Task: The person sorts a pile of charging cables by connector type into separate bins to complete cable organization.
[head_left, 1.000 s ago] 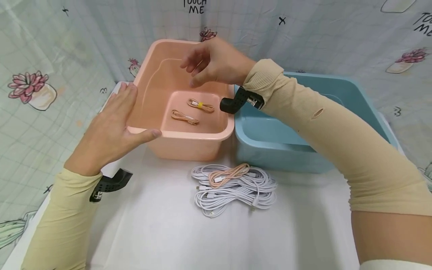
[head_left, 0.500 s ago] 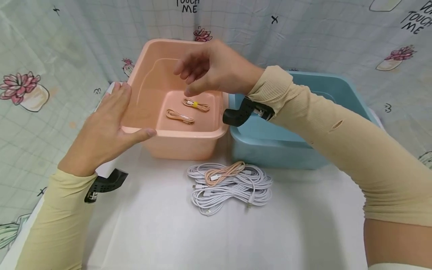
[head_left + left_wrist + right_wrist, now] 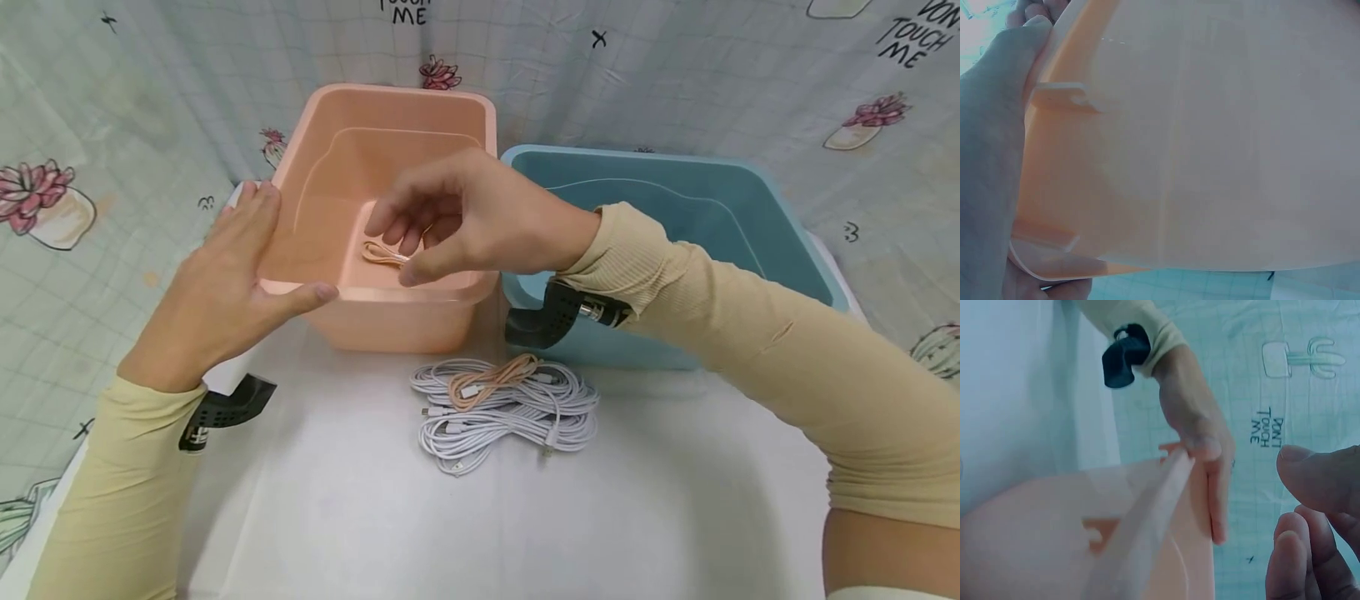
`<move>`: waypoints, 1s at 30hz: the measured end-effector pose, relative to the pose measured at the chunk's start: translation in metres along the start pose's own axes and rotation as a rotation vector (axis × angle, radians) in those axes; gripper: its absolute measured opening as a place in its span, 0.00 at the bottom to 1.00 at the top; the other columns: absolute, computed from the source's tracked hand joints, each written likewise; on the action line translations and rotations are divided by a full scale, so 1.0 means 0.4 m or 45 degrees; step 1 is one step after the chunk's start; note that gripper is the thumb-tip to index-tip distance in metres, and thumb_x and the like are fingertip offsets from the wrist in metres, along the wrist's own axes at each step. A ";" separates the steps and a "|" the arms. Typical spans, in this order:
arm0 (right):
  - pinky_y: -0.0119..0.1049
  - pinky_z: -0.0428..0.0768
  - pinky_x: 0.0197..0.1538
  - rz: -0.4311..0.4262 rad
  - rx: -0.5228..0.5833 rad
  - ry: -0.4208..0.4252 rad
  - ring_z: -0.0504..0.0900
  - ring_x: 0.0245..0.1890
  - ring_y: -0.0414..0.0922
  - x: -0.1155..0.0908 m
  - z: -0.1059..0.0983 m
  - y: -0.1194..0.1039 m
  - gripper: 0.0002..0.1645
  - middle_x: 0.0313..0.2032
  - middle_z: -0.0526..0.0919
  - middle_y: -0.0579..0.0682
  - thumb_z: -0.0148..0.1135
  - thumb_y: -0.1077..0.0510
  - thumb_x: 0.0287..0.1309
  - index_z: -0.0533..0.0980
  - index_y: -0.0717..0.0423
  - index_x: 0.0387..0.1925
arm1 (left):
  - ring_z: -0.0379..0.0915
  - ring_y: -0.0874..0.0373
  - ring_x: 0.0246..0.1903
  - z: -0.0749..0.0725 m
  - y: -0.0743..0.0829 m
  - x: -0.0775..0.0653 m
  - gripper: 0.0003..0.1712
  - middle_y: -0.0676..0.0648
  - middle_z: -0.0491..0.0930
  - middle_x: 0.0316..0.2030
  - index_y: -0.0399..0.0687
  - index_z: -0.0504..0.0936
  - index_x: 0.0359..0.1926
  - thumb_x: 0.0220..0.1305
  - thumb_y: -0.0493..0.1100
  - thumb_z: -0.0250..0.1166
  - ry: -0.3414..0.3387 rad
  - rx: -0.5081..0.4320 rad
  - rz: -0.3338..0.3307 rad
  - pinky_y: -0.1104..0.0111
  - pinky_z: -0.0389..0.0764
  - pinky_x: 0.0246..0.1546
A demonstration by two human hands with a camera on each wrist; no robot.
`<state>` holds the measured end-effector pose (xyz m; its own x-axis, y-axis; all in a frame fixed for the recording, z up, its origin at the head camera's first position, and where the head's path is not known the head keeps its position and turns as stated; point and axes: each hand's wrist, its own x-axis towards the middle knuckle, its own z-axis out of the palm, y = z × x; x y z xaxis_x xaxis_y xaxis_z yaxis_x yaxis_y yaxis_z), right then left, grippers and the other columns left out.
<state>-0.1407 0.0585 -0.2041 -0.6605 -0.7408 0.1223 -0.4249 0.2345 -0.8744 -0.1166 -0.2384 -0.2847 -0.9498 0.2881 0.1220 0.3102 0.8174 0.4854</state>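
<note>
Backdrop: a printed curtain (image 3: pixel 555 83) fills the top of the frame. The white tabletop (image 3: pixel 525 533) takes up the lower half.

Blue bin (image 3: pixel 675 192), right of centre: I see no cable in the part that shows; the right arm hides some of it. Pink bin (image 3: pixel 405 322), upper centre, stands just beside it.

Left hand (image 3: pixel 213 296), left of centre: rests on the pink bin's left near corner, fingers along the left rim, thumb laid on the near rim. Grip not clenched.

Right hand (image 3: pixel 480 221), centre: over the near right part of the pink bin, fingers loosely bent, thumb apart. Grip released; from the right wrist camera I also find nothing between thumb and fingers.

White cables (image 3: pixel 517 425), below centre: a coiled heap in front of the bins. A peach cable (image 3: pixel 491 383) lies on top of it. A bundled cord (image 3: pixel 380 253) lies on the pink bin's floor, partly covered by the right hand.

Change: the right hand has come from the bin's far side towards the near rim, and now mostly hides a second, yellow-tied bundle. My reading: the hand is free, and the bin's contents are being left as they lie.
</note>
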 end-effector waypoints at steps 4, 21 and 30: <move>0.35 0.86 0.47 0.010 0.043 -0.032 0.82 0.41 0.51 -0.030 0.013 0.000 0.20 0.41 0.86 0.55 0.76 0.69 0.50 0.84 0.64 0.47 | 0.25 0.53 0.85 0.001 0.000 0.002 0.61 0.54 0.37 0.84 0.58 0.38 0.84 0.65 0.68 0.65 0.000 0.001 -0.001 0.39 0.39 0.82; 0.37 0.88 0.44 -0.052 0.123 -0.129 0.82 0.38 0.45 -0.158 0.090 0.023 0.19 0.38 0.84 0.53 0.78 0.67 0.51 0.84 0.61 0.46 | 0.27 0.57 0.85 -0.002 0.002 -0.002 0.60 0.59 0.38 0.83 0.63 0.39 0.83 0.65 0.66 0.67 0.019 0.001 -0.006 0.43 0.39 0.84; 0.34 0.88 0.46 -0.074 0.023 -0.103 0.85 0.39 0.40 -0.210 0.117 0.072 0.19 0.42 0.89 0.49 0.78 0.66 0.52 0.85 0.58 0.48 | 0.27 0.58 0.85 0.001 0.002 -0.003 0.59 0.59 0.37 0.83 0.61 0.38 0.83 0.66 0.66 0.66 0.010 0.012 0.009 0.46 0.38 0.85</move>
<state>-0.0686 0.0979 -0.2616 -0.5827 -0.8014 0.1350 -0.4493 0.1792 -0.8752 -0.1153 -0.2378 -0.2848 -0.9480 0.2896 0.1321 0.3169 0.8200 0.4766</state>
